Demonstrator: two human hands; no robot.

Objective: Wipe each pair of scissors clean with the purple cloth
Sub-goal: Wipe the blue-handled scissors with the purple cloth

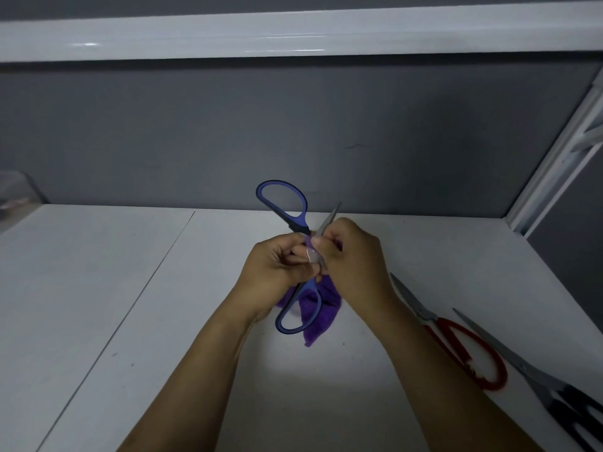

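Note:
Blue-handled scissors (283,200) are held spread wide above the white table (98,288), one handle loop up at the back, the other hanging low in front. My left hand (274,269) grips them near the pivot. My right hand (352,259) holds the purple cloth (321,308) bunched around one blade, whose grey tip pokes out above my fingers. The cloth hangs down below both hands. Red-handled scissors (470,353) lie on the table to the right, and black-handled scissors (548,393) lie beyond them at the right edge.
A grey wall panel (293,132) stands close behind the table, with a white shelf (293,34) overhead. A white frame post (554,164) rises at the right corner. Something clear and blurred sits at the far left edge (16,194).

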